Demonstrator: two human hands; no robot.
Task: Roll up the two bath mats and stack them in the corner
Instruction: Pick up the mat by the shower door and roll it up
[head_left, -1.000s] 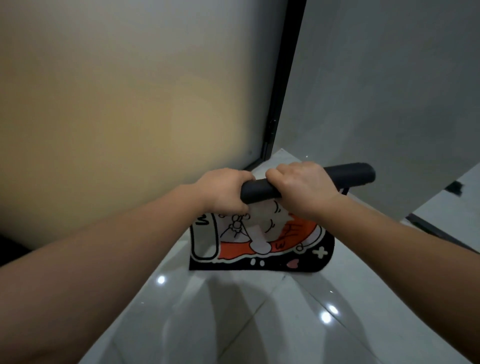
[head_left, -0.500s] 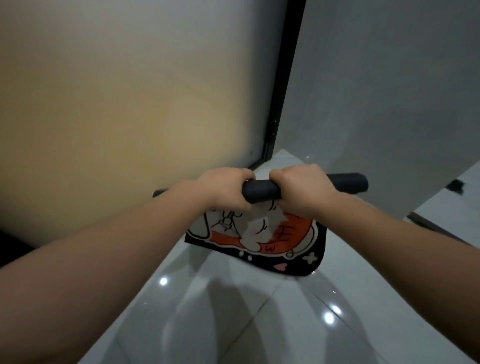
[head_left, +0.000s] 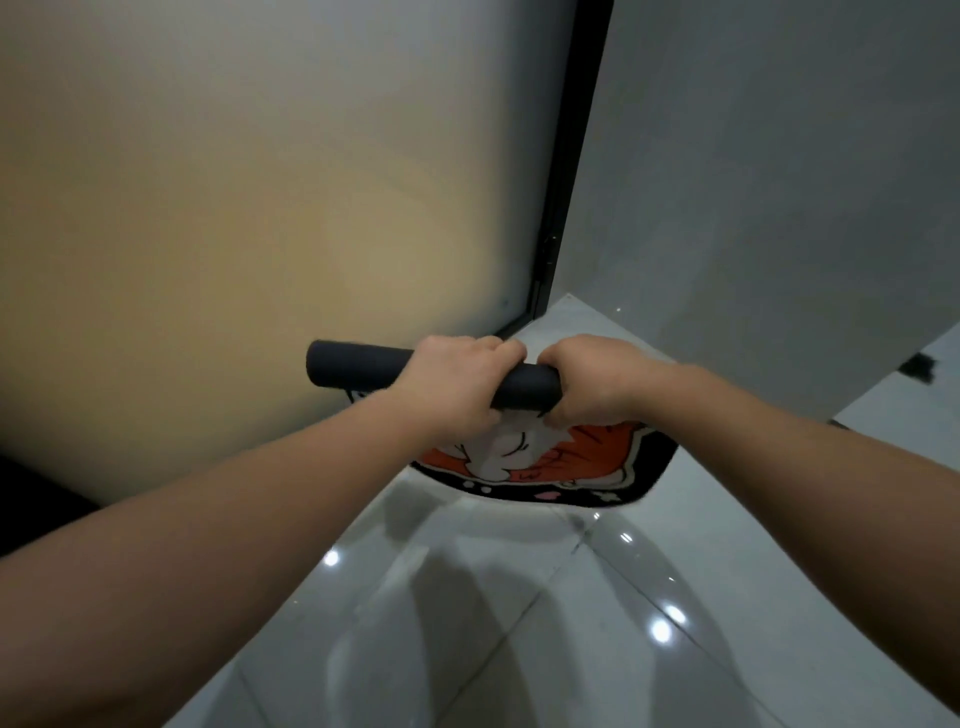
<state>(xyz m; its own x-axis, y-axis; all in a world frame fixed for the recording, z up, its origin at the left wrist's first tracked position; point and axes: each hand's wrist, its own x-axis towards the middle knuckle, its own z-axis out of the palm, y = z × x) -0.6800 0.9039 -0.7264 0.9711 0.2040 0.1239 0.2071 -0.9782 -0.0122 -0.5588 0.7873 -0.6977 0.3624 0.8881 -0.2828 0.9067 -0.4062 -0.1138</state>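
A bath mat is partly rolled into a dark tube (head_left: 358, 370) held up in the air, backing side out. Its loose end (head_left: 582, 467) hangs below the tube, showing an orange, white and black cartoon print. My left hand (head_left: 453, 384) is closed over the middle of the roll. My right hand (head_left: 592, 379) grips the roll's right part, which it hides. The two hands sit side by side, almost touching. Only one mat is in view.
A frosted glass panel (head_left: 249, 218) with a black frame (head_left: 566, 171) stands at the left. A grey wall (head_left: 779, 182) rises at the right. They meet in a corner over glossy grey floor tiles (head_left: 519, 623). A small dark object (head_left: 918, 365) lies at the far right.
The roll has shifted left, so its left end now sticks out past my left hand and the right end is covered. Less of the printed mat hangs loose than before.
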